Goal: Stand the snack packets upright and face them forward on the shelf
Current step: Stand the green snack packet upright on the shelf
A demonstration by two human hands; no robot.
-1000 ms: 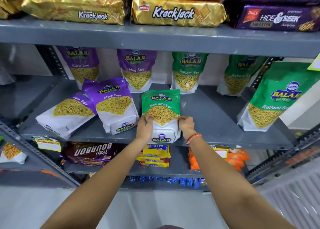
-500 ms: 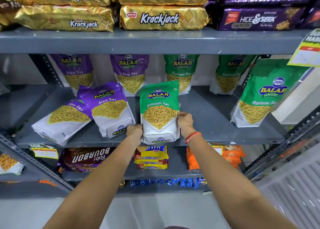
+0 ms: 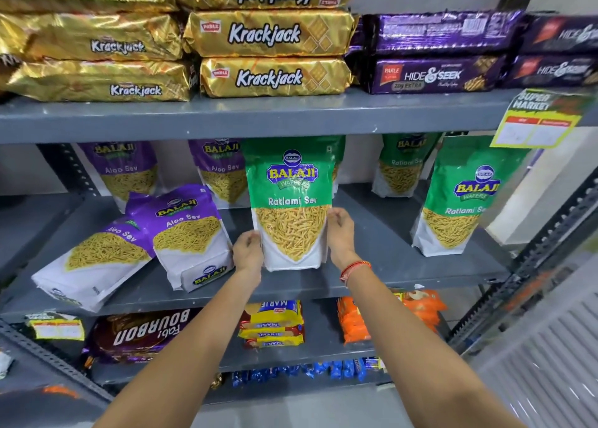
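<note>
A green Ratlami Sev packet [image 3: 291,201] stands upright, label forward, on the middle of the grey shelf [image 3: 388,265]. My left hand [image 3: 247,249] grips its lower left edge and my right hand [image 3: 339,233] grips its right edge. Two purple Aloo Sev packets lie tilted back to its left: one [image 3: 191,233] leaning, the other [image 3: 94,262] lying flatter. At the right another green Ratlami Sev packet [image 3: 459,197] stands upright. Purple [image 3: 123,172] and green [image 3: 401,168] packets stand along the back wall.
Gold Krackjack packs [image 3: 271,76] and purple Hide & Seek packs [image 3: 433,74] are stacked on the shelf above. Bourbon [image 3: 142,333], Marie [image 3: 271,324] and orange packs [image 3: 356,324] lie below. A price tag [image 3: 537,120] hangs at the right. A metal upright [image 3: 534,256] slants at the right.
The green packet has risen from leaning back to standing upright between my hands. The camera view has shifted upward and closer to the shelf.
</note>
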